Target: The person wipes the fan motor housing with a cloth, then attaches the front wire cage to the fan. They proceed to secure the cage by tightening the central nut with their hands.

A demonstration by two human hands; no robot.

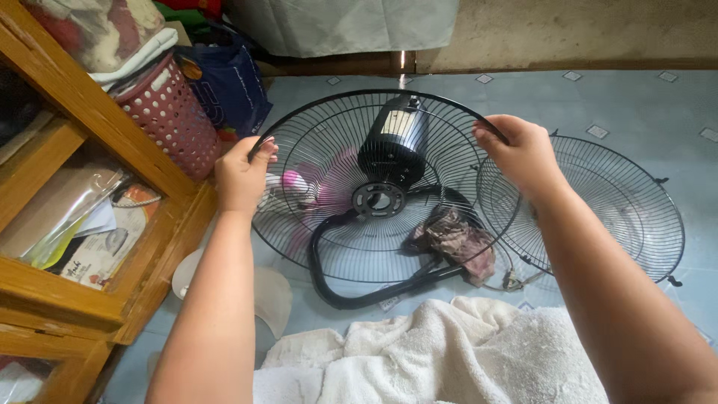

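A black wire fan grille [340,247] is held up in front of me, tilted toward me. My left hand [241,173] grips its left rim and my right hand [521,152] grips its upper right rim. Through the wires I see the fan's black motor [395,142], its black tubular stand [329,292], a crumpled brownish rag [455,239] and a pink blade [318,187]. A second black wire grille [621,202] lies flat on the pale blue floor to the right.
A wooden shelf unit [90,112] with papers stands at left. A pink perforated basket [170,112] and a dark blue bag [228,86] sit behind it. A white towel [441,355] covers my lap. A pale fan blade [273,295] lies on the floor.
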